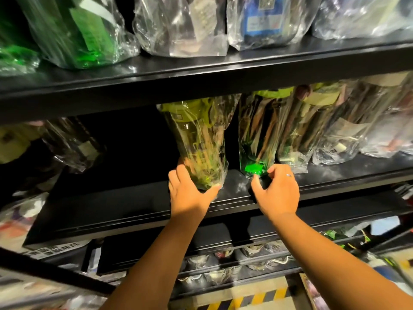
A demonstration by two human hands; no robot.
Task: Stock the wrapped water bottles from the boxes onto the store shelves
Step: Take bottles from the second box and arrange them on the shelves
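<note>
Left hand (190,194) grips blurred wrapped bottle (199,139); right hand (277,190) perhaps pinches green bottle (253,167).

On the middle shelf (134,198), a wrapped bottle (199,139) stands just left of a second bottle (257,139).

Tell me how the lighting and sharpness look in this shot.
Head view: the left hand and the bottle it grips are well lit, the recess beside them black; glare streaks the top-shelf bags; the lower-left corner is blurred; shelf edges bow slightly.
</note>
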